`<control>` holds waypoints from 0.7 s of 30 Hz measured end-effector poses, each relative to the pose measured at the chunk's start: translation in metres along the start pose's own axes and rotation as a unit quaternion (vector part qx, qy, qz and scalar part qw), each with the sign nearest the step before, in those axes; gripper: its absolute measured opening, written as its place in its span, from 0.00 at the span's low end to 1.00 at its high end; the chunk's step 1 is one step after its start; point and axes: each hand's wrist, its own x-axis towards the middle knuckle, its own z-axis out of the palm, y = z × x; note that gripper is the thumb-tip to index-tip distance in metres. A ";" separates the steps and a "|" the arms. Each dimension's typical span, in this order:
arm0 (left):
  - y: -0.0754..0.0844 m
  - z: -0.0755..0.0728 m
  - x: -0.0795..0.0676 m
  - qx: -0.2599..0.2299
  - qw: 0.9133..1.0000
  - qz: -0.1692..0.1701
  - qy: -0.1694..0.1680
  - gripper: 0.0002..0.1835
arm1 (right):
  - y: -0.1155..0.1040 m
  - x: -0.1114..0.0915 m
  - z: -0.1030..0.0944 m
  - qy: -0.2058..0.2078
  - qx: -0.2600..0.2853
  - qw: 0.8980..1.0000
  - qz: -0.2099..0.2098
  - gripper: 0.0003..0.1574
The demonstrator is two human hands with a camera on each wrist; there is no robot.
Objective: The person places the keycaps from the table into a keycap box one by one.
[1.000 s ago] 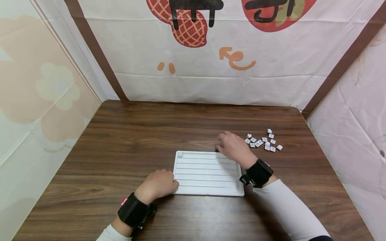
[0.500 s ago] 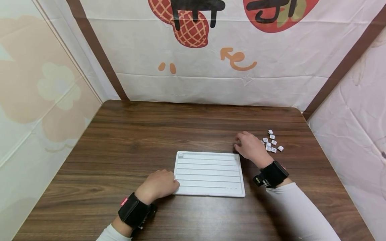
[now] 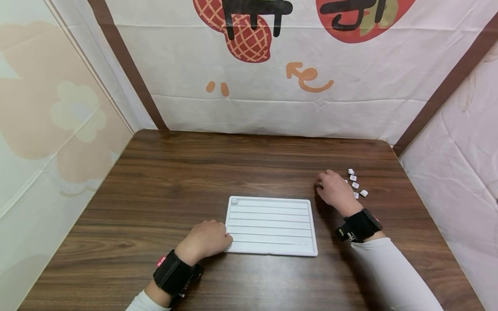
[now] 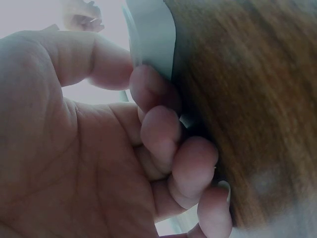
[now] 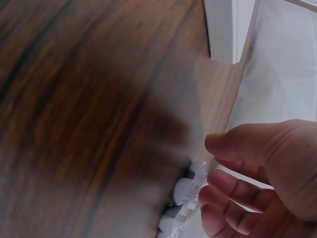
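Observation:
A white ribbed board (image 3: 272, 226) lies on the table, with one small white block (image 3: 234, 201) at its far left corner. My left hand (image 3: 205, 240) holds its near left edge; in the left wrist view the thumb and curled index finger pinch the board's corner (image 4: 154, 34). Over the loose white pieces right of the board, my right hand (image 3: 335, 190) hovers with fingers loosely bent. The right wrist view shows nothing between thumb and fingers, and the clear-sided, keycap-like pieces (image 5: 184, 191) appear just beside the fingertips. The hand hides some of them in the head view.
Several more keycap-like pieces (image 3: 355, 185) lie scattered right of the right hand. The brown wood-grain table (image 3: 183, 172) ends at a printed white cloth wall (image 3: 256, 114) behind, with cloth walls on both sides too.
My right hand has moved right, from above the board's far edge to the loose pieces, covering some of them. The left hand keeps its grip on the board.

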 end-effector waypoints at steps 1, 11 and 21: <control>0.000 0.000 0.000 0.000 1.000 0.000 0.000 0.19 | 0.001 0.000 0.000 0.004 0.000 1.000 -0.002 0.17; -0.002 0.002 0.001 -0.007 1.000 -0.007 -0.004 0.19 | 0.008 0.003 0.005 0.033 0.003 0.999 -0.001 0.14; -0.002 0.002 -0.001 -0.007 1.000 -0.007 -0.001 0.19 | 0.008 0.005 0.004 0.020 0.010 1.000 0.007 0.12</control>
